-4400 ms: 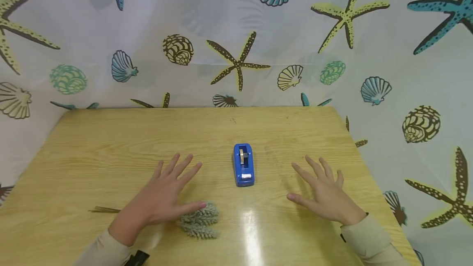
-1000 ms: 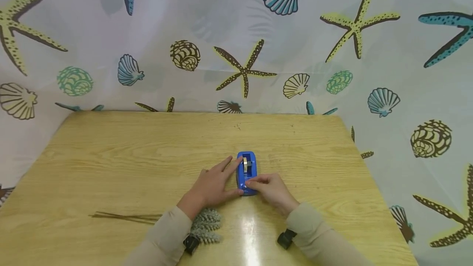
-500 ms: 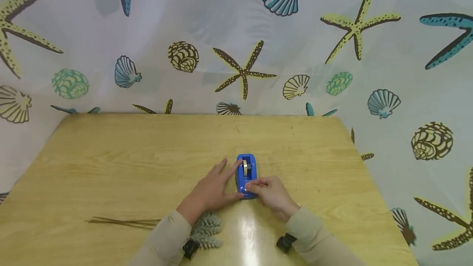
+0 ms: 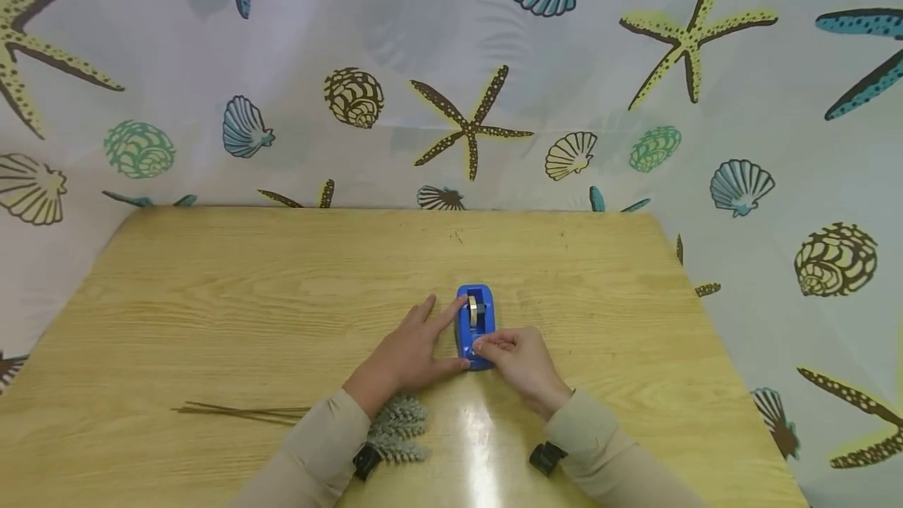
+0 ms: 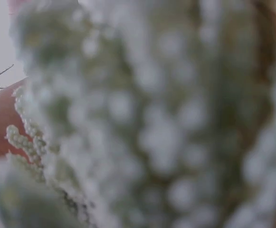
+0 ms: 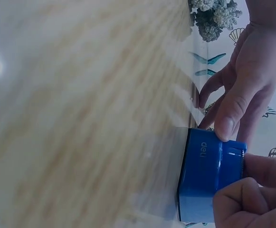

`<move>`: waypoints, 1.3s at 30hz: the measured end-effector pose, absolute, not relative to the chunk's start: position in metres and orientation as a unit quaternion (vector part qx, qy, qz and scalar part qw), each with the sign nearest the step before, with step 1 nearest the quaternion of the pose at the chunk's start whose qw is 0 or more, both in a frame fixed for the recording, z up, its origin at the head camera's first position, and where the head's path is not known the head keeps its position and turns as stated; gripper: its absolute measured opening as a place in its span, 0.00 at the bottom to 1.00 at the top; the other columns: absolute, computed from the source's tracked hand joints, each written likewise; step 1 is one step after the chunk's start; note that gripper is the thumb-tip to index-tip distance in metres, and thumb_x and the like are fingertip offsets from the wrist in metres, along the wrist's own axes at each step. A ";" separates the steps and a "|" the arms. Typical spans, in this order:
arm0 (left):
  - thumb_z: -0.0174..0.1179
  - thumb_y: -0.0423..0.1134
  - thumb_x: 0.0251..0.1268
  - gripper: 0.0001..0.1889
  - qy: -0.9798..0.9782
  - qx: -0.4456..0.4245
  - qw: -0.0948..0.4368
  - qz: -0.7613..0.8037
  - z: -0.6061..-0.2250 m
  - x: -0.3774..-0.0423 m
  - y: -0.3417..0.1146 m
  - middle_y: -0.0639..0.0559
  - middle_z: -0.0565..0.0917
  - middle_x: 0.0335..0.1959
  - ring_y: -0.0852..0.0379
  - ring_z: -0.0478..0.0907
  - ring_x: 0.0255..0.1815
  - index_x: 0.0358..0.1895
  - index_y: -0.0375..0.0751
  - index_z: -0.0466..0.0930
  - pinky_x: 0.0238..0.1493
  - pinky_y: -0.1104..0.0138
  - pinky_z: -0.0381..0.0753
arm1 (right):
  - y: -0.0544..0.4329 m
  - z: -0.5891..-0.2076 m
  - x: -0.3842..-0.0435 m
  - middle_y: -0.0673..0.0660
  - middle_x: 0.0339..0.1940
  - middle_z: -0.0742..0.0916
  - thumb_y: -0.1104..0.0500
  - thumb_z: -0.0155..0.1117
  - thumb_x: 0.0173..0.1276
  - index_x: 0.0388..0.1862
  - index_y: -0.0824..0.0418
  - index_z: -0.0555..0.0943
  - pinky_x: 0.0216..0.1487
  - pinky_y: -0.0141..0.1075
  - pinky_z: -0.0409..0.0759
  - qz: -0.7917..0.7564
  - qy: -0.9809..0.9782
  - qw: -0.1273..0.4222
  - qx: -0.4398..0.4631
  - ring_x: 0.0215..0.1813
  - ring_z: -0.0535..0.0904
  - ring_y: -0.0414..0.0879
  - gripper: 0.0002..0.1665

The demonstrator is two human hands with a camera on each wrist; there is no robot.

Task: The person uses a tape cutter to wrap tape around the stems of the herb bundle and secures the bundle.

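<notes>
A blue tape dispenser (image 4: 465, 333) with a tape roll (image 4: 473, 312) in it stands on the wooden table. My left hand (image 4: 405, 359) rests against its left side, index finger by the roll and thumb at the front corner, fingers mostly straight. With thumb and curled index finger, my right hand (image 4: 525, 367) pinches at the dispenser's front end, where the tape end lies; the clear tape itself is barely visible. In the right wrist view the left thumb presses the dispenser's (image 6: 202, 156) top edge. Grey-green beaded sprigs (image 4: 400, 423) lie under the left wrist, and their blurred beads (image 5: 142, 118) fill the left wrist view.
Thin brown stems (image 4: 240, 411) run left from the sprigs across the table (image 4: 282, 288). A cloth (image 4: 395, 14) printed with starfish and shells hangs behind the table and at its sides. Black wrist cameras (image 4: 546, 457) sit on the sleeves.
Several seconds ago both hands were spread apart, away from the dispenser; now both are at it. Over the last second the hands have barely moved; the head view shifted slightly.
</notes>
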State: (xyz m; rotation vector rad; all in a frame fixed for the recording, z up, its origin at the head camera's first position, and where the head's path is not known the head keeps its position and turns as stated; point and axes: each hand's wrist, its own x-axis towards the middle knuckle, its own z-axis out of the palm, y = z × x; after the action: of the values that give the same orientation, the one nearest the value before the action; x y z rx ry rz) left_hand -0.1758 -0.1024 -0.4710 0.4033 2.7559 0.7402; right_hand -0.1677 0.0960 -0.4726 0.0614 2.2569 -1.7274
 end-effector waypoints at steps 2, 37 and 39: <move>0.64 0.64 0.61 0.48 0.948 0.138 0.128 0.255 -0.471 -0.176 -0.103 0.34 0.49 0.81 0.29 0.51 0.79 0.80 0.72 0.43 0.66 0.32 0.64 | 0.095 -0.472 -0.168 0.57 0.32 0.90 0.59 0.70 0.67 0.40 0.69 0.88 0.30 0.29 0.76 -0.602 0.786 0.141 0.021 0.31 0.80 0.39 0.12; 0.61 0.65 0.63 0.48 0.947 0.149 0.132 0.253 -0.473 -0.178 -0.101 0.31 0.56 0.78 0.27 0.50 0.78 0.81 0.70 0.42 0.68 0.33 0.63 | 0.107 -0.461 -0.151 0.47 0.22 0.79 0.53 0.71 0.65 0.37 0.64 0.89 0.22 0.30 0.62 -0.579 0.793 0.187 0.042 0.21 0.63 0.37 0.14; 0.61 0.65 0.63 0.48 0.946 0.150 0.132 0.254 -0.474 -0.178 -0.101 0.31 0.56 0.78 0.27 0.50 0.78 0.81 0.70 0.43 0.68 0.33 0.63 | 0.108 -0.461 -0.150 0.46 0.18 0.75 0.53 0.71 0.65 0.38 0.64 0.89 0.19 0.29 0.60 -0.580 0.789 0.196 0.049 0.18 0.61 0.37 0.14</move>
State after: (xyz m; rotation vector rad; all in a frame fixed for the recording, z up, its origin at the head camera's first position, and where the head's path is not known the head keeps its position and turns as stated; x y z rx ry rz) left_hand -0.1779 -0.1010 -0.4741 0.4358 2.7463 0.7372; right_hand -0.1500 0.1075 -0.4611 0.1375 2.2113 -1.6246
